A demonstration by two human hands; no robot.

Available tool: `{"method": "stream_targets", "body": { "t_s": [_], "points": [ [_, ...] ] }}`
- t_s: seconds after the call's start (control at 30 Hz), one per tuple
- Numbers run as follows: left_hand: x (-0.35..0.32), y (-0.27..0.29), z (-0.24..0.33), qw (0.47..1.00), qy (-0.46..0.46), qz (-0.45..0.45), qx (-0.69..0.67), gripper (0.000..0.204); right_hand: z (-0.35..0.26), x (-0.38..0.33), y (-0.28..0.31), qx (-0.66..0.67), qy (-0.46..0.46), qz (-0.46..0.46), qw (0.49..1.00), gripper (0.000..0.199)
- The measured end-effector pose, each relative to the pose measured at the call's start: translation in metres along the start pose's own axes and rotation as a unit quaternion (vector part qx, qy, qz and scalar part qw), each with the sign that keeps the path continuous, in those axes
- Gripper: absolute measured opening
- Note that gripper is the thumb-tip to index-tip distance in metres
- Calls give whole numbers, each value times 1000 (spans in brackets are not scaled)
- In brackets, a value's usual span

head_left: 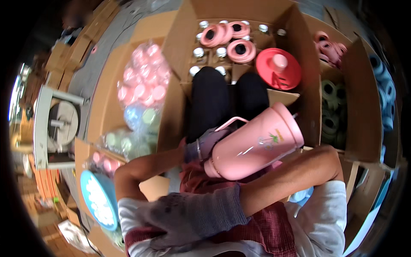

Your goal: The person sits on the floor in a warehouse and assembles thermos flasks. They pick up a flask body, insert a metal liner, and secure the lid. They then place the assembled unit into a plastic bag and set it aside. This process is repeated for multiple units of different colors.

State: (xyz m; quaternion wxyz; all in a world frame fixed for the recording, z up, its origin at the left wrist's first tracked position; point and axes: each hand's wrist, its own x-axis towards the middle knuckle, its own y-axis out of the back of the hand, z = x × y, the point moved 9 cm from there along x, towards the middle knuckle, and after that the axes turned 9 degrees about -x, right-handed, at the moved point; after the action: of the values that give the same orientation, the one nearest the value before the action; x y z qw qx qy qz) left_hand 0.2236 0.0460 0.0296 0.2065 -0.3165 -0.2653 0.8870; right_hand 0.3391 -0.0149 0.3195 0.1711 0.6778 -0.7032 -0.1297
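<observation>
A pink jug [257, 143] with a small palm-tree print lies tilted across my lap, its wide banded end toward the upper right. My left hand [206, 144], in a grey glove, grips it on the handle side; the jug hides part of the fingers. Further down, my right hand [182, 218] crosses my body to the left in a grey knit glove. It is apart from the jug, and motion smears its fingers. Beyond my knees, pink ring-shaped lids [241, 51] with black centres rest over silver-capped bottles [198, 52] in a divided carton.
A red round tray [265, 70] with a pink cup-shaped piece sits in the carton [182, 32]. Bagged pink caps [145, 75] lie to the left, above a blue basin [85, 188] of white pieces. Green lids [329, 90] and blue lids [387, 92] fill boxes at right.
</observation>
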Motion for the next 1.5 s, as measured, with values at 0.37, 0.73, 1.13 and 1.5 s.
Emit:
{"method": "stream_targets", "body": {
  "t_s": [0.37, 0.73, 1.13, 1.5],
  "points": [
    [-26, -92, 63, 850, -275, -96, 440, 33, 49, -52, 25, 119, 45, 40, 991, 33],
    [4, -9, 14, 922, -165, -130, 325, 32, 92, -276, 86, -361, -62, 379, 850, 88],
    [-46, -62, 62, 844, -342, 135, 390, 25, 182, -326, 37, 149, -204, 589, 768, 70],
    [27, -32, 36, 890, -224, -85, 389, 7, 118, -285, 37, -230, -280, 511, 779, 54]
  ]
}}
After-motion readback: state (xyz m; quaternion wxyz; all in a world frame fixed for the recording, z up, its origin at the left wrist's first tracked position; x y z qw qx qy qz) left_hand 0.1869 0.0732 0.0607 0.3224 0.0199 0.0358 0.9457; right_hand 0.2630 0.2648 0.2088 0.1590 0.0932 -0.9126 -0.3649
